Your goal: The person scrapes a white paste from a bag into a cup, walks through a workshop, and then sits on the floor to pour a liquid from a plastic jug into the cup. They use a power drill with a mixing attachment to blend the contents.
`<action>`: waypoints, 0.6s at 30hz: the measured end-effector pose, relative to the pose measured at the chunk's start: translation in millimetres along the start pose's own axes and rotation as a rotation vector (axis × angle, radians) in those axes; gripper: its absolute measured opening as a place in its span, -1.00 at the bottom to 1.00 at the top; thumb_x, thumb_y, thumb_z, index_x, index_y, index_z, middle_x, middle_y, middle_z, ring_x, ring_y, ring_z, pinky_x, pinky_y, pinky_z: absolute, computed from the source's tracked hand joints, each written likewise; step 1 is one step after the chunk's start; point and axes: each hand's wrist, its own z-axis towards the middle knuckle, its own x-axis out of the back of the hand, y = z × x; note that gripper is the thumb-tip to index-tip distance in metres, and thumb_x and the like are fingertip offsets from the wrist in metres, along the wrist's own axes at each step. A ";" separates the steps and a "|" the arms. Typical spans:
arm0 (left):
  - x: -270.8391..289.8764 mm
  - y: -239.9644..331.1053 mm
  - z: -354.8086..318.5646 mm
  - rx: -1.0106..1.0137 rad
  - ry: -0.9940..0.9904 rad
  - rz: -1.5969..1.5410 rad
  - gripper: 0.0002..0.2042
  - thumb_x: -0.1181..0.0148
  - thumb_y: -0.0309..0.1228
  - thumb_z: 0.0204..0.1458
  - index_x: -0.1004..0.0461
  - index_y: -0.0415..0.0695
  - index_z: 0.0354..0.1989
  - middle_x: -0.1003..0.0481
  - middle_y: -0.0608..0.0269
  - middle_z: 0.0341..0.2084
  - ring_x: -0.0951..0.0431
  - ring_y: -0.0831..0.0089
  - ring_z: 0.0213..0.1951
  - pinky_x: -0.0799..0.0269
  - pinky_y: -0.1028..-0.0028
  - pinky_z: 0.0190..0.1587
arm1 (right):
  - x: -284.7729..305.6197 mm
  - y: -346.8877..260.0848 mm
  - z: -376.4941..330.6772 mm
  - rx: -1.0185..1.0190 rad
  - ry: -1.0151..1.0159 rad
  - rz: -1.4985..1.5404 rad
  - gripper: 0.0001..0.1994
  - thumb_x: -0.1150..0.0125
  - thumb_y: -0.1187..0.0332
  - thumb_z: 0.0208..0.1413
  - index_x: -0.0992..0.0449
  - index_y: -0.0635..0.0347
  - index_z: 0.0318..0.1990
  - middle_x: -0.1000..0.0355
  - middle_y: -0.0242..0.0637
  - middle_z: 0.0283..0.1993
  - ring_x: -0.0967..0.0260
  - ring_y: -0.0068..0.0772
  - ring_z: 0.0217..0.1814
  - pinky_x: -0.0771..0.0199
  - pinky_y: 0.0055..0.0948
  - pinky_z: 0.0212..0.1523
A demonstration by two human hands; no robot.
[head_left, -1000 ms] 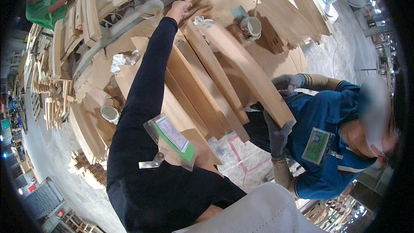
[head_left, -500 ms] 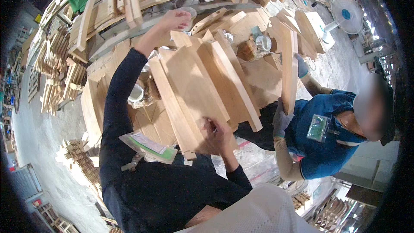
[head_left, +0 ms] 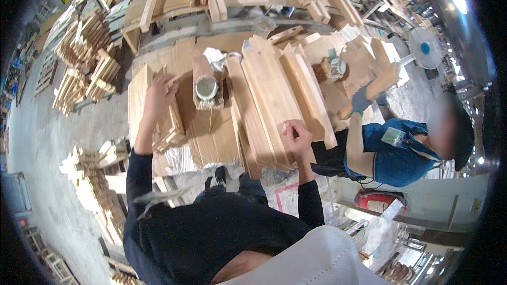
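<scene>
On a cardboard-covered bench lie several long pale wooden boards [head_left: 272, 92], side by side. My right hand [head_left: 298, 138] is closed at their near end, its fingers curled together; whatever they may pinch is too small to make out. To the left, my left hand [head_left: 158, 100] hovers over or touches a group of wooden pieces [head_left: 140, 95], its fingers apart and nothing seen in them. Between my hands stands a round cup with pale contents [head_left: 206, 88], set in a crusted block. Just below the cup lies a thin stick [head_left: 211, 120].
A co-worker in blue, at the right, holds a wooden piece [head_left: 383, 82] in gloved hands. A second cup [head_left: 337, 67] stands on the far right of the cardboard [head_left: 203, 145]. Behind runs another bench of wood, with a white fan [head_left: 425, 47] at right. Stacked wood [head_left: 84, 63] stands left.
My left hand has come back from beyond the boards to the left-hand wooden pieces. My right hand stays closed by the boards' near end. The co-worker's wooden piece has tilted over.
</scene>
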 end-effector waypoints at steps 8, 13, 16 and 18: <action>-8.8 -144.8 -89.1 0.154 0.346 0.460 -0.57 -0.13 -0.33 0.13 -0.32 -0.28 0.14 -0.36 -0.16 0.08 -0.36 -0.05 0.11 -0.28 0.19 0.15 | 1.5 11.5 -1.8 0.091 0.052 -0.133 -0.86 -0.18 0.41 0.13 -0.61 0.27 -0.26 -0.53 -0.30 -0.51 -0.47 -0.62 -0.51 -0.44 -0.60 -0.44; -13.9 -114.1 -87.0 0.398 0.183 0.128 -0.52 -0.10 -0.24 0.17 -0.29 -0.32 0.17 -0.35 -0.20 0.08 -0.40 -0.08 0.07 -0.34 0.18 0.07 | 5.3 13.5 -4.4 0.064 0.100 -0.170 -0.85 -0.19 0.38 0.13 -0.62 0.24 -0.26 -0.54 -0.29 -0.51 -0.49 -0.56 -0.53 -0.45 -0.56 -0.45; -18.1 -127.7 -86.7 0.306 0.288 0.247 -0.50 -0.07 -0.19 0.18 -0.29 -0.32 0.17 -0.35 -0.21 0.07 -0.41 -0.09 0.05 -0.36 0.17 0.05 | 0.0 15.7 -1.4 0.095 0.124 -0.186 -0.85 -0.20 0.35 0.13 -0.62 0.20 -0.28 -0.53 -0.30 -0.54 -0.49 -0.54 -0.55 -0.45 -0.53 -0.46; -17.1 -129.3 -89.6 0.267 0.352 0.319 -0.48 -0.03 -0.15 0.19 -0.28 -0.31 0.18 -0.37 -0.23 0.05 -0.41 -0.11 0.04 -0.37 0.16 0.03 | -4.8 9.0 -1.9 0.072 0.121 -0.189 -0.85 -0.21 0.33 0.12 -0.62 0.19 -0.29 -0.53 -0.31 -0.56 -0.48 -0.52 -0.56 -0.45 -0.51 -0.47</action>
